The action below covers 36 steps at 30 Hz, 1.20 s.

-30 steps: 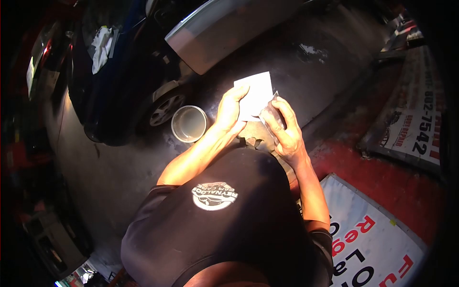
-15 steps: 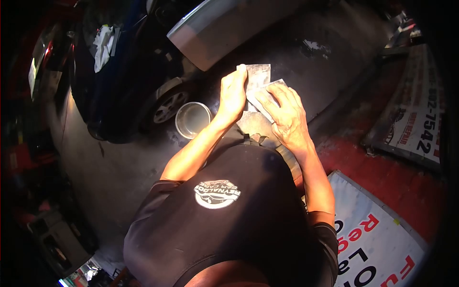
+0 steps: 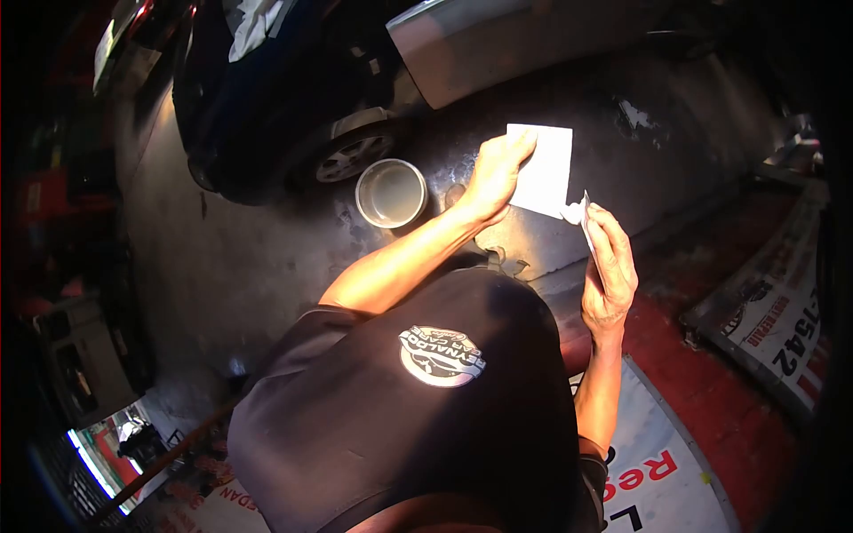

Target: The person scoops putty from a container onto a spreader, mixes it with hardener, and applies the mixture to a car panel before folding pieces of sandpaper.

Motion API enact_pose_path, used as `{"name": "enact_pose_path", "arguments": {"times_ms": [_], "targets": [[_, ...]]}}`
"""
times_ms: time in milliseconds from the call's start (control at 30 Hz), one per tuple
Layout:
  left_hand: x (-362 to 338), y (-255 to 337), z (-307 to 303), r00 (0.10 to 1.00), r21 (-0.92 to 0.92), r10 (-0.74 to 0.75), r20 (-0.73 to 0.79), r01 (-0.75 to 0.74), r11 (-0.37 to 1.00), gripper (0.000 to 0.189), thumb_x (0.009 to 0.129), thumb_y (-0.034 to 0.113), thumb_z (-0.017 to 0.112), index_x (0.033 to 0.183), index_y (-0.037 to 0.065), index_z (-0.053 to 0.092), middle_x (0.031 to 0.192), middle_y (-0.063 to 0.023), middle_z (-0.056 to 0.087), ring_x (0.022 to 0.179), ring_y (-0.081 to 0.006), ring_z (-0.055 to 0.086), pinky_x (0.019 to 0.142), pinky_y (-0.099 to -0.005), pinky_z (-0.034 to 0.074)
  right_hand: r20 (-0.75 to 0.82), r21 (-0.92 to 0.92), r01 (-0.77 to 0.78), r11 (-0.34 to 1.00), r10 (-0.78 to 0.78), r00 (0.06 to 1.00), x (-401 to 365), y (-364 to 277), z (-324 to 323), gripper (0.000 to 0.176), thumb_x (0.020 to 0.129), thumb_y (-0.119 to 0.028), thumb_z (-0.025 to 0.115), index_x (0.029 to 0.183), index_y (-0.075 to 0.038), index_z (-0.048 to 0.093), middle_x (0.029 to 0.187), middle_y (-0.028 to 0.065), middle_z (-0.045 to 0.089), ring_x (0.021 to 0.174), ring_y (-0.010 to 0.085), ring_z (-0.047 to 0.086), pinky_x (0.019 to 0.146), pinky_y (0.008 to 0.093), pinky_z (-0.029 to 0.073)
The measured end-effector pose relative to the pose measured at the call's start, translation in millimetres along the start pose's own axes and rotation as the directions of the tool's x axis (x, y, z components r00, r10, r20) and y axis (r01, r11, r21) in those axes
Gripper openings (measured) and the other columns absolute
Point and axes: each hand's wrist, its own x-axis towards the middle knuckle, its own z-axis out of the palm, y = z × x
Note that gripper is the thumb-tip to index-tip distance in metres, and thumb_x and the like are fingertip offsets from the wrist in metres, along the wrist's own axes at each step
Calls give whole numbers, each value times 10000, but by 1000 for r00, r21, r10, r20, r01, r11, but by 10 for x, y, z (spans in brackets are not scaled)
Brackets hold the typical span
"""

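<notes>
A bright white rectangular paper sheet [image 3: 544, 173] is pinched at its left edge in my left hand [image 3: 496, 182], the thumb lying on top of it. Just right of the sheet's lower corner, my right hand [image 3: 611, 271] closes on a thin grey sheet [image 3: 586, 222] seen nearly edge-on. The thumb side of that hand comes right up to the white sheet's corner. Left of my left wrist stands a round bucket [image 3: 391, 194] with cloudy liquid in it.
A dark car with its wheel [image 3: 354, 158] stands beyond the bucket. A grey panel [image 3: 480, 53] juts out at the top. Printed banners lie at the right [image 3: 773, 329] and lower right [image 3: 666, 444], around a red floor strip [image 3: 711, 382].
My hands have come apart, the right one moving down and rightward. The sheet in my left hand now shows a bright white face instead of mottled grey. The view has shifted too.
</notes>
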Motion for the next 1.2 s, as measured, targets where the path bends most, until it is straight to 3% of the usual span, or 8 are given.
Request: {"name": "enact_pose_path", "arguments": {"times_ms": [100,233,433,633,833,1033,1100,1200], "targets": [[-220,-21,183,938,-379,-346,27,330,864,289,1095,166,532,1236,-58,647,1146,-161,732,1026,-253,741,932,-378,611,138,-223,140,965,-111,984,-47,-27,46,587,786,149,703,1327,-77,717,1419,226,588,1296,446,614,1092,486,518],[-292,174,210,958,-346,-260,121,287,894,278,1084,148,542,1243,-59,638,1149,-170,725,1001,-245,744,899,-381,624,225,-430,5,903,102,969,-347,343,24,673,773,256,543,1375,-23,651,1447,238,560,1384,430,549,1114,453,497],[-182,491,375,997,61,46,70,-51,997,330,1099,269,596,1101,-43,704,958,-81,746,836,-136,712,777,-300,584,-137,-246,-215,945,186,973,-83,314,-131,636,776,208,560,1350,-34,684,1305,180,655,1222,377,653,1056,415,523],[-18,134,259,974,461,213,78,-224,859,439,1131,301,529,821,16,653,714,38,577,662,-48,456,606,-286,389,222,-501,121,857,-8,975,351,-182,-72,513,759,11,700,1255,-115,735,1242,149,663,1218,362,607,1104,518,444],[-21,-3,46,997,387,67,-38,-47,921,388,1136,291,533,902,24,691,865,43,637,802,-55,513,753,-252,429,211,-430,136,893,-48,976,-6,46,153,423,820,-109,723,1242,-128,744,1240,144,665,1235,367,597,1103,541,440],[83,337,197,971,184,238,-6,-233,955,387,1142,293,516,1112,-39,712,1038,-61,744,915,-110,669,865,-291,524,223,-395,17,918,78,972,-177,305,24,442,847,60,654,1263,-59,745,1261,164,681,1226,363,637,1099,500,478],[81,324,193,973,156,232,16,-232,960,398,1132,318,536,1153,-40,709,1074,-86,755,945,-129,700,868,-292,551,-58,140,-172,975,182,982,-77,174,-45,502,833,177,591,1281,-3,728,1286,194,685,1213,336,676,1070,438,531],[57,94,101,995,-75,-93,30,95,993,359,1115,284,542,1185,-40,679,1114,-142,747,948,-207,745,861,-359,619,-154,43,8,999,-1,988,123,-70,-23,515,813,219,602,1278,30,716,1309,213,677,1214,345,685,1058,405,548]]}}
